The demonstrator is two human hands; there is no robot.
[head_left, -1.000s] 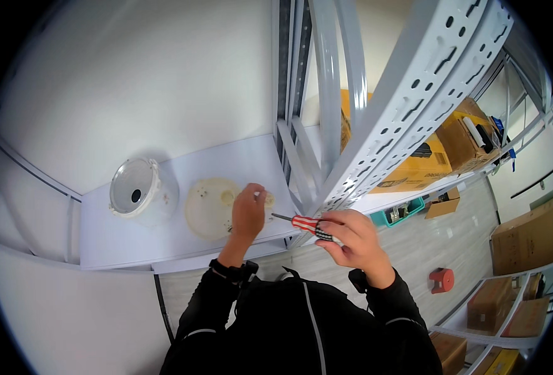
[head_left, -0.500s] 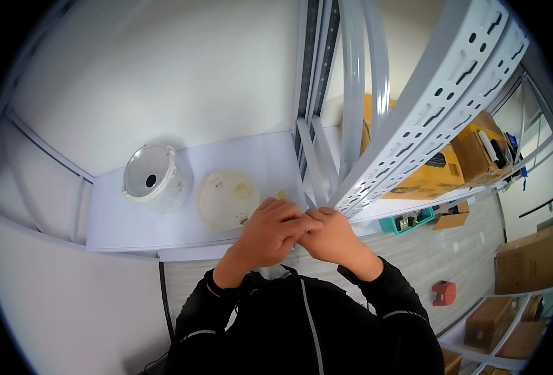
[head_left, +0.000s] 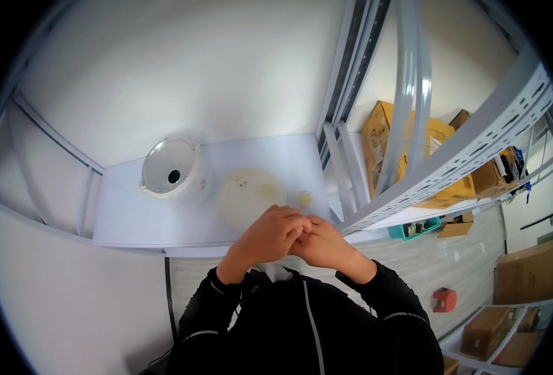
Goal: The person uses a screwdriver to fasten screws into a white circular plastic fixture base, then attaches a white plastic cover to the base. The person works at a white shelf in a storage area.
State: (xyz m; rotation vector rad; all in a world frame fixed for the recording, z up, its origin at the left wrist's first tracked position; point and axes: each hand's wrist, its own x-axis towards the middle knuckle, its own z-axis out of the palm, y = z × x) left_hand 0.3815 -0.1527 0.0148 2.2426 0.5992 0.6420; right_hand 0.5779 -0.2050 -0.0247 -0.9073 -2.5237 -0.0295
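Observation:
My left hand [head_left: 271, 234] and my right hand [head_left: 323, 245] are pressed together in front of my chest, near the front edge of a white shelf [head_left: 132, 215]. The fingers of both are curled in against each other; whatever they hold, if anything, is hidden. Just beyond them on the shelf lies a pale, flat round disc [head_left: 245, 199] with yellowish patches and a few dark specks. A small yellowish piece [head_left: 304, 199] sits to its right. Left of the disc stands a translucent white bucket [head_left: 192, 189] with a round black spot showing inside.
Grey slotted uprights [head_left: 458, 162] rise close on my right. Past them, yellow-brown cardboard boxes [head_left: 436, 134] rest on a neighbouring shelf. Below are a teal bin [head_left: 414, 229] and, on the floor, a red stool [head_left: 444, 300]. A white wall [head_left: 164, 75] closes the back.
The view has shifted, so the bucket, disc and uprights appear farther right. My hands remain together, with the fingers slightly rearranged.

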